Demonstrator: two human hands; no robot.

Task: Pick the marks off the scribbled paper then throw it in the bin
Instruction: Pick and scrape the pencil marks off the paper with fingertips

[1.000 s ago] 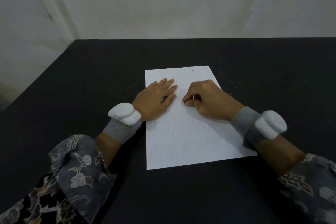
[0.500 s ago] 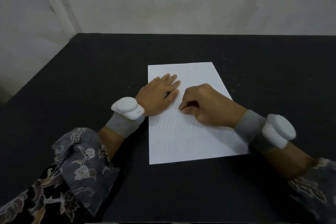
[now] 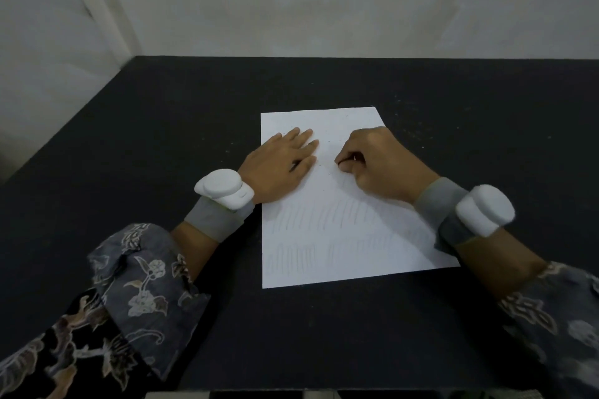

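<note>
A white sheet of paper (image 3: 350,256) lies on the black table (image 3: 162,139), with faint pencil scribbles in rows across its lower half. My left hand (image 3: 278,165) presses flat on the sheet's upper left part, fingers straight. My right hand (image 3: 379,165) rests on the upper right part with its fingers curled. Thumb and fingers pinch a small object (image 3: 355,158) against the paper; most of it is hidden, and I cannot tell what it is. No bin is in view.
The table meets a pale wall (image 3: 324,10) at the back, and its left edge (image 3: 64,126) runs diagonally. Small dark crumbs (image 3: 418,134) lie scattered on the table to the right of the sheet. Both wrists carry white devices on grey bands.
My right hand slid down the sheet toward me, then back up to where it was. My left hand has stayed flat on the paper. The view shifted slightly.
</note>
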